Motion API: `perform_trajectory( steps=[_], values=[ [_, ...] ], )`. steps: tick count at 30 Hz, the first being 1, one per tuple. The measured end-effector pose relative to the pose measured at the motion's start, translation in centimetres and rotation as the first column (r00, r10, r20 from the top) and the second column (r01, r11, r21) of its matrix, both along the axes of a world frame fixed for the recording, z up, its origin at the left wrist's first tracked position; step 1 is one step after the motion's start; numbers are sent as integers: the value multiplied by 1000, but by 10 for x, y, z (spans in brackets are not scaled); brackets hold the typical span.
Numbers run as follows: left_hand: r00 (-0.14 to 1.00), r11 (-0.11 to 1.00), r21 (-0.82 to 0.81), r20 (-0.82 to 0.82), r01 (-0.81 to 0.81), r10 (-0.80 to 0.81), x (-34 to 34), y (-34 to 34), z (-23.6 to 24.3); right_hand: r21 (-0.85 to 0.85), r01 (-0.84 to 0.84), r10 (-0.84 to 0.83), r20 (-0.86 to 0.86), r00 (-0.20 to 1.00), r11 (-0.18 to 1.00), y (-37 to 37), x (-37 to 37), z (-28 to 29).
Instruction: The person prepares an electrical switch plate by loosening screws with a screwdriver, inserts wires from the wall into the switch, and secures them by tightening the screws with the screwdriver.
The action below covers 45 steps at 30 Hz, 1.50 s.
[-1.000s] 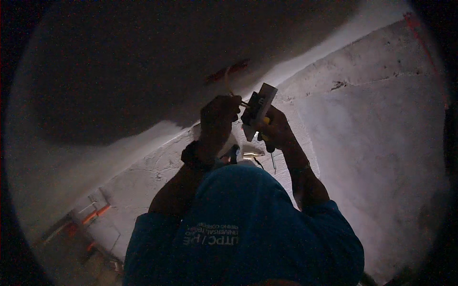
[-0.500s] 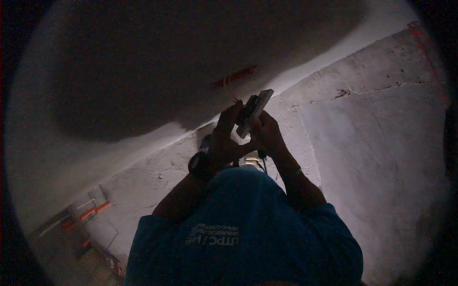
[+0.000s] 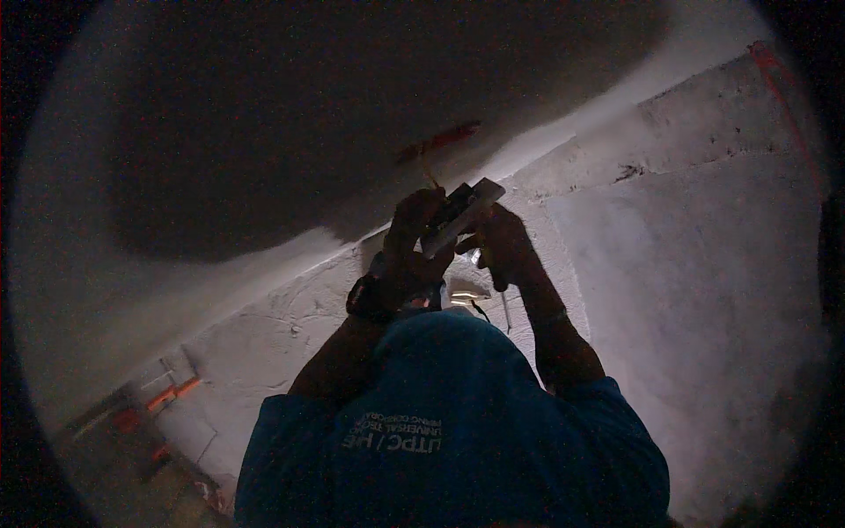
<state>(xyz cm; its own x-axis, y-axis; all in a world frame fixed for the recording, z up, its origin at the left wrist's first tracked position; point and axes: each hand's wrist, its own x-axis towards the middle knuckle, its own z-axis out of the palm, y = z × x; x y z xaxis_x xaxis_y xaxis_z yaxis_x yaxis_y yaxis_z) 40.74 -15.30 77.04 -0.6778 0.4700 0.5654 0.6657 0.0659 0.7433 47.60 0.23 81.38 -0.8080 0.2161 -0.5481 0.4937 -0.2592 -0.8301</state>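
Note:
My left hand (image 3: pixel 412 233) is closed around a pale, flat wall plate (image 3: pixel 465 218) with a dark block on its back, like an electrical switch or socket. Thin wires (image 3: pixel 429 172) run from beside that hand up to a reddish slot (image 3: pixel 440 143) in the dark wall. Just right of the plate is my right hand (image 3: pixel 510 246), its fingers curled. A screwdriver (image 3: pixel 507 311) hangs from this hand, its thin shaft pointing down. In the dim light I cannot tell whether the right fingertips touch the plate.
The shaded wall (image 3: pixel 264 114) fills the upper left. A pale, rough plastered surface (image 3: pixel 687 264) lies to the right. Orange-red pipe pieces (image 3: pixel 174 394) show at the lower left. A small bright fixture (image 3: pixel 466 295) glows below my hands.
The plate has tilted toward level and dropped slightly. My right hand has drawn a little right, off the plate's edge, and the screwdriver's shaft has swung right with it.

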Motion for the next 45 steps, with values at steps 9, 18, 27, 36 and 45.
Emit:
perform_trajectory(
  steps=[9, 18, 27, 36, 45],
  values=[
    [996, 973, -217, -71, -72, 58, 3, 9, 0, 983, 24, 557, -123, 822, 181, 45, -11, 83],
    [991, 989, -82, 57, -119, 124, 19, 23, -1, 999, 27, 708, 13, 706, -45, 19, -71, 50],
    [999, 989, -140, -25, 39, -43, 0, 37, -14, 975, -65, 624, 187, 759, -212, 17, -88, 50],
    [999, 993, -117, 43, 26, -21, 6, 29, 10, 965, -155, 692, 259, 674, -210, 37, -96, 40],
    [999, 998, -46, 6, 46, -46, 3, 28, -1, 963, 9, 796, 217, 565, -269, 45, -94, 33]
  ],
)
